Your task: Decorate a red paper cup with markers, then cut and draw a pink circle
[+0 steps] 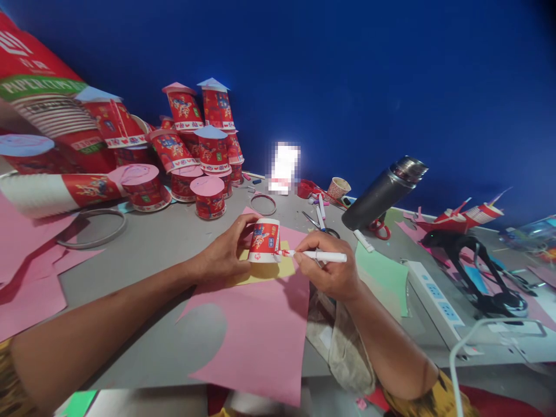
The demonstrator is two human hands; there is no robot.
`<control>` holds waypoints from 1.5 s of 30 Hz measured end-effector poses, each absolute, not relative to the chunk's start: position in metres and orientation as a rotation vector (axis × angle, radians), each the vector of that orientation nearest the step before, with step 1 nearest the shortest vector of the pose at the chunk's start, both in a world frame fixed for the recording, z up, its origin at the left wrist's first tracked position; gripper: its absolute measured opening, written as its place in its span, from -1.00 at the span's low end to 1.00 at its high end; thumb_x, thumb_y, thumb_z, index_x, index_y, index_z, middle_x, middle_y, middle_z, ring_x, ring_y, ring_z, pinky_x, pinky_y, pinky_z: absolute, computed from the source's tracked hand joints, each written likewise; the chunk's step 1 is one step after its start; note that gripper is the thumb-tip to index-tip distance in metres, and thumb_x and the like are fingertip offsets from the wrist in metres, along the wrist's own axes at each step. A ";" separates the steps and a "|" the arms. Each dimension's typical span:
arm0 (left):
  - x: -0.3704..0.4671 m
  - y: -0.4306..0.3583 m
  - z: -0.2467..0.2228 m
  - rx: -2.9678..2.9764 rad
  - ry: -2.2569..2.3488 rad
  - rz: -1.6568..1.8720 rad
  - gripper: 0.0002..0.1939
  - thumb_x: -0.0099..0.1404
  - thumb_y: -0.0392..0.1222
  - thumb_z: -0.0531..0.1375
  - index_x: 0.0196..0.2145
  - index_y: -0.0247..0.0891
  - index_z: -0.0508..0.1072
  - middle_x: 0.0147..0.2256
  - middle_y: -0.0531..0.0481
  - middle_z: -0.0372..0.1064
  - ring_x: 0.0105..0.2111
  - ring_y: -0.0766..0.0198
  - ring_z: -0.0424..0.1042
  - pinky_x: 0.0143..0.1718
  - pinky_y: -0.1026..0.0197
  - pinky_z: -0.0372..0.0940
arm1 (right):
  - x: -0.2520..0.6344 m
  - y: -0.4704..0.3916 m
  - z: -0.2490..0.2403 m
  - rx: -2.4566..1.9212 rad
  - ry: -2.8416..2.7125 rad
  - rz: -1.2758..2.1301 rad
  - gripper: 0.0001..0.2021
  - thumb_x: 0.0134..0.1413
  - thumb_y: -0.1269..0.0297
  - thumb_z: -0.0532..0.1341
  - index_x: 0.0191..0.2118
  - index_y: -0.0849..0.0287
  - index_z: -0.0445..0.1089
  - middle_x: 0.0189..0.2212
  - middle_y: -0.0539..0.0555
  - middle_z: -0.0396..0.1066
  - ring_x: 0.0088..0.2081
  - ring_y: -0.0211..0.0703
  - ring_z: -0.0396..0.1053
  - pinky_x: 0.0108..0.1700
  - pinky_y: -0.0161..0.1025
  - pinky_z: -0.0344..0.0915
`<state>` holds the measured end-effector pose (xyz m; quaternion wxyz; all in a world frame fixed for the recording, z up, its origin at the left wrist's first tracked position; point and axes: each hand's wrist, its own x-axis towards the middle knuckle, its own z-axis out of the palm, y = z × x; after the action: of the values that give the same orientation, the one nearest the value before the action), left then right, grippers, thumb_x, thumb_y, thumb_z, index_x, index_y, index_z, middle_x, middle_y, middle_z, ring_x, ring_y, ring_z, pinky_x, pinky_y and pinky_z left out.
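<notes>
Desk (160,246) spans mid to lower frame. Stacked red cups (211,153), upper left. Pink sheet (269,336), lower centre, rounded cut-out at its left. Black flask (377,196) tilted, right of centre. Right hand (326,269) just right of centre, left hand (228,249) left of it. Yellow sheet (284,269) between, partly hidden. Paper cup (263,238) at frame centre, above yellow sheet, left fingers grasping it. White marker (328,256) pinched in right fingers, tip at cup's lower right edge.
</notes>
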<state>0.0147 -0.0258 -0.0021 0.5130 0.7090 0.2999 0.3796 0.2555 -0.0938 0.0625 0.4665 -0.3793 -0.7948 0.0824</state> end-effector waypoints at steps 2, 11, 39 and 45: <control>0.015 -0.026 -0.002 1.698 0.725 0.910 -0.18 0.09 -0.23 0.45 0.24 -0.15 0.22 0.20 -0.23 0.36 0.17 -0.04 0.49 0.23 -0.18 0.44 | 0.254 -0.094 0.062 -0.909 -1.959 0.211 -0.93 0.20 0.38 0.27 -0.32 0.11 0.45 -0.49 -0.02 0.51 -0.50 -0.24 0.40 -0.39 -0.28 0.27; 0.016 -0.026 0.002 1.665 0.707 0.896 -0.18 0.01 -0.36 0.39 0.21 -0.13 0.23 0.21 -0.19 0.34 0.16 -0.02 0.50 0.24 -0.14 0.42 | 0.255 -0.093 0.060 -0.943 -1.990 0.214 -0.92 0.20 0.37 0.25 -0.35 0.11 0.44 -0.49 -0.01 0.52 -0.48 -0.22 0.42 -0.37 -0.26 0.29; 0.016 -0.029 0.001 1.656 0.719 0.884 -0.17 0.06 -0.35 0.39 0.26 -0.13 0.20 0.18 -0.21 0.38 0.14 -0.02 0.51 0.20 -0.16 0.46 | 0.258 -0.094 0.064 -1.018 -1.982 0.229 -0.87 0.20 0.33 0.26 -0.39 0.10 0.44 -0.53 -0.03 0.51 -0.54 -0.26 0.36 -0.42 -0.27 0.26; 0.016 -0.029 0.000 1.665 0.701 0.899 -0.16 0.05 -0.34 0.40 0.25 -0.13 0.21 0.16 -0.19 0.39 0.15 -0.01 0.50 0.18 -0.13 0.47 | 0.256 -0.095 0.062 -1.016 -1.987 0.254 -0.88 0.19 0.35 0.27 -0.40 0.11 0.45 -0.51 -0.04 0.53 -0.51 -0.27 0.39 -0.41 -0.29 0.26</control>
<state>0.0164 -0.0285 -0.0003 0.5329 0.6982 0.2939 0.3771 0.2562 -0.0949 0.0621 0.4327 -0.4078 -0.7975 0.1020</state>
